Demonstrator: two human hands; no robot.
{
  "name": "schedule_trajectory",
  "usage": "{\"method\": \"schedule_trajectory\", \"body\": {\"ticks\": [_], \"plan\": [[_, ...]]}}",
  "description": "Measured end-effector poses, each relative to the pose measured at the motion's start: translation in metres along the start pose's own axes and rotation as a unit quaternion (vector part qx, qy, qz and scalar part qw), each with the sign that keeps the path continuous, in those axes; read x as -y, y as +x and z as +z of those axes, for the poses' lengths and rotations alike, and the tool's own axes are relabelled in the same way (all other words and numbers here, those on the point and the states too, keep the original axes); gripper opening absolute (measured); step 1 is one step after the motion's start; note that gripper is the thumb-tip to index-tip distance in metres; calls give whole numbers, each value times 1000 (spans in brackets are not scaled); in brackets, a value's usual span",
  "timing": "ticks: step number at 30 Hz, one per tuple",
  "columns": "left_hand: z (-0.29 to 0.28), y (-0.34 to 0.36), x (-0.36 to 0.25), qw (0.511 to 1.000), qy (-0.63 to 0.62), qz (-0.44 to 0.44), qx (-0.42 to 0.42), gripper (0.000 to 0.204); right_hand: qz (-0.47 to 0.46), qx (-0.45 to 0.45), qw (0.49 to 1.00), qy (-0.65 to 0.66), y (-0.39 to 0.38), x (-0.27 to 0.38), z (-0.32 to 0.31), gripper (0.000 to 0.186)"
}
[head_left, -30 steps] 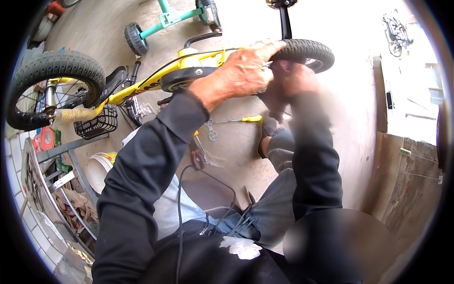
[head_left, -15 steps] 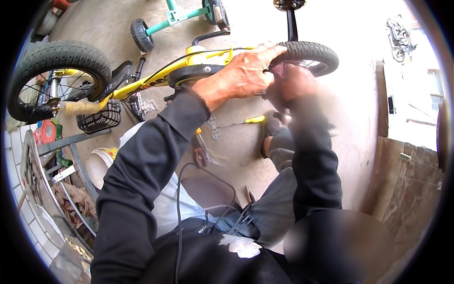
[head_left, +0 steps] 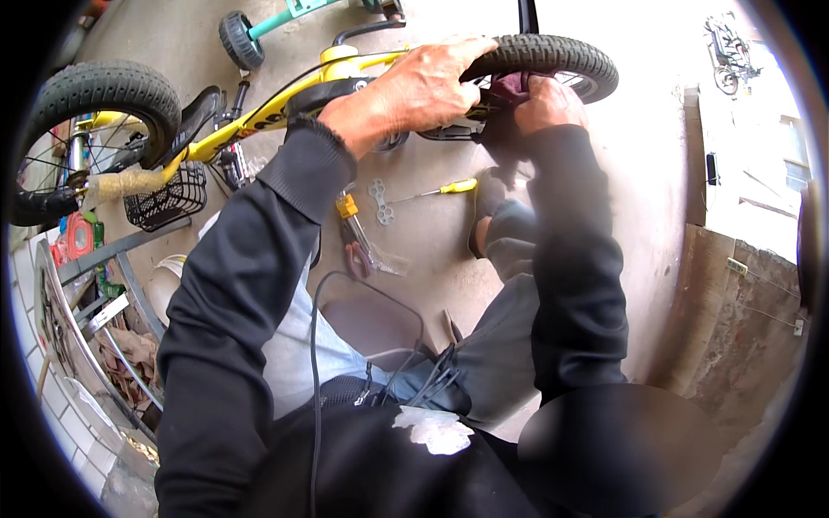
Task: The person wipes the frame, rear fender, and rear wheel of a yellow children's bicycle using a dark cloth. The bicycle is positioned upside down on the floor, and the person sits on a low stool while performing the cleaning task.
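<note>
A small yellow bicycle (head_left: 298, 93) stretches across the far side of my view. My left hand (head_left: 419, 91) grips its right-hand wheel (head_left: 544, 52), with fingers over the black tyre and the thumb below. Beside it, my right hand (head_left: 555, 105) is closed on a dark red cloth (head_left: 511, 85) at the wheel's inner side, near the spokes. The fingertips of my right hand are partly hidden by the cloth and the wheel. The other wheel (head_left: 108, 86) is at the far left, next to a black wire basket (head_left: 168, 197).
On the floor before me lie a yellow-handled screwdriver (head_left: 458, 186), a flat metal multi-hole spanner (head_left: 380, 203) and red-handled pliers (head_left: 357, 259). A teal frame with black wheels (head_left: 242, 41) stands beyond the bicycle. A metal rack (head_left: 129, 250) and white bucket (head_left: 164, 281) are at left.
The bicycle and floor tools appear higher and further left in view. My right hand, blurred before, is clearer at the wheel, and the red cloth shows more plainly. My left hand keeps its hold.
</note>
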State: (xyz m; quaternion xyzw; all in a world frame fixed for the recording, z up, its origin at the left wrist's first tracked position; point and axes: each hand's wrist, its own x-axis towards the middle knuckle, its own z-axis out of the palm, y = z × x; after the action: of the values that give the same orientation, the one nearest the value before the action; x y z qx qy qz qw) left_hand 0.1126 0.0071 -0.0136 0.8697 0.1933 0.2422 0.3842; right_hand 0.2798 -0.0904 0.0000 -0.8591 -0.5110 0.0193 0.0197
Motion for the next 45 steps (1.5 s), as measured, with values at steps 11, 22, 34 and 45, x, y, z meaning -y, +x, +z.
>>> {"method": "schedule_trajectory", "body": {"ticks": [11,22,34,45], "plan": [[2,5,-2,999,-26,45,-3,55,4,24,1000,-9,-1,5,5,26],[-17,-17,-14,999,18,-23,22,55,-7,22,1000,17,-2,6,4,28],[-7,9,-16,984,-174,-24,34,61,-51,22,998,16,1,-15,11,31],[-4,5,-11,1000,-21,-15,-1,48,8,42,999,25,-6,-4,5,34]]}}
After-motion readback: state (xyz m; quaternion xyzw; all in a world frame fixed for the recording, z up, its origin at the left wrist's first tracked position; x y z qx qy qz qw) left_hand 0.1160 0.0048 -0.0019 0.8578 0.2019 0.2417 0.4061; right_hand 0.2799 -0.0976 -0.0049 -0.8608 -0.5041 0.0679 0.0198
